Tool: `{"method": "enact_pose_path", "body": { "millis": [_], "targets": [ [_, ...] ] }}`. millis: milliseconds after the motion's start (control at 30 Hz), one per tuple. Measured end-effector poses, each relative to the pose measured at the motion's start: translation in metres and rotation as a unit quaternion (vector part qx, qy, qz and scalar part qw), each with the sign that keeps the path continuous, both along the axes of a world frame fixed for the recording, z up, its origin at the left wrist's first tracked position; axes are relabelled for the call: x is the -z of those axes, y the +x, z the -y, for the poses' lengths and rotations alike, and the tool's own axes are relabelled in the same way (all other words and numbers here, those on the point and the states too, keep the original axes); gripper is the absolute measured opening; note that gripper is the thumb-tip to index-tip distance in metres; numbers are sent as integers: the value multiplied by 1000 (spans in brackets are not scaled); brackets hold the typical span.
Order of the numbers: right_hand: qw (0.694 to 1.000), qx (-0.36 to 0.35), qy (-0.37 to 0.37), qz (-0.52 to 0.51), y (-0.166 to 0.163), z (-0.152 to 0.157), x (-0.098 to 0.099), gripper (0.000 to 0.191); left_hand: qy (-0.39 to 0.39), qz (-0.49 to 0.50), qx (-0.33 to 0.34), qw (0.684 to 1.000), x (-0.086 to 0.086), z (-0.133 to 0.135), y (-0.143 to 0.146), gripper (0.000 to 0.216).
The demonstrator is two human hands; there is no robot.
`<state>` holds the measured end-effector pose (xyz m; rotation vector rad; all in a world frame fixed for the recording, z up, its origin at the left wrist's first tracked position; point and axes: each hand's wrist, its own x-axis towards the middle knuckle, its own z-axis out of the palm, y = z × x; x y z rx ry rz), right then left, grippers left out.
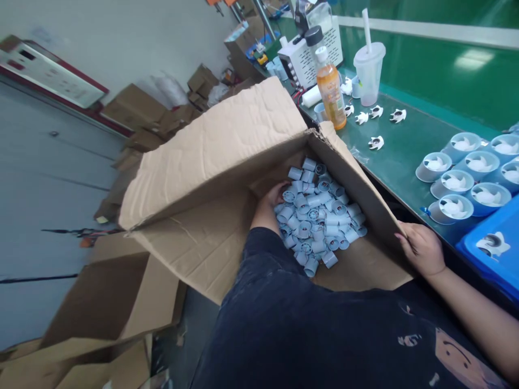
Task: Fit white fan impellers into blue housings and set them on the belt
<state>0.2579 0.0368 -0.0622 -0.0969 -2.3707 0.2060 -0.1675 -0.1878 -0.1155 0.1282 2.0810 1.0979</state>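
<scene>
A large open cardboard box is tilted in front of me, with a heap of small light-blue plastic motor housings inside it. My left hand reaches into the box and touches the left side of the heap. Its fingers are partly hidden among the housings, so their grip is unclear. On the right, my right hand is closed on the edge of the box wall, thumb on the inner face.
A green workbench on the right bears finished-looking fan units, loose white impellers, an orange drink bottle and a lidded cup. A blue bin is at far right. Another open carton stands at lower left.
</scene>
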Motion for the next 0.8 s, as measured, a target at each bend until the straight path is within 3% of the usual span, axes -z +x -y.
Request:
{"method": "enact_pose_path", "body": {
  "millis": [133, 333, 500, 667, 800],
  "targets": [
    [1000, 2, -4, 0, 0, 0, 1, 20, 35, 65, 9, 997, 4, -1, 11, 56],
    [1000, 10, -7, 6, -1, 1, 1, 21, 86, 53, -8, 995, 14, -22, 26, 63],
    [1000, 16, -14, 3, -1, 1, 3, 22, 78, 66, 2, 995, 22, -42, 36, 74],
    [1000, 17, -15, 2, -1, 2, 5, 21, 65, 64, 41, 995, 27, -53, 54, 48],
    [1000, 17, -19, 1, -2, 1, 6, 22, 73, 58, 100, 991, 19, -38, 76, 35]
  ]
}}
